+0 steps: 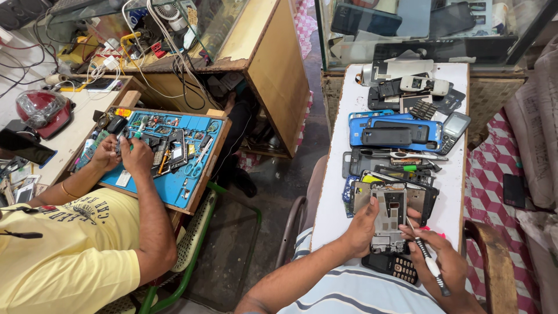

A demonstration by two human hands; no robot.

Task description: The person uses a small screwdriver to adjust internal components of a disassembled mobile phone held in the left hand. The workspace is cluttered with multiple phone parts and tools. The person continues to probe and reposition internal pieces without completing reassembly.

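At the upper centre of the frame we see a wooden counter (273, 64) with a glass display case (221, 20) on top. A grey concrete floor (290, 174) runs down the middle, and a green metal chair (197, 232) stands lower left.

Left hand (361, 225), right hand (440, 256) both gripping

A phone repair shop: dismantled phones (401, 136) cover the white table (331, 215).
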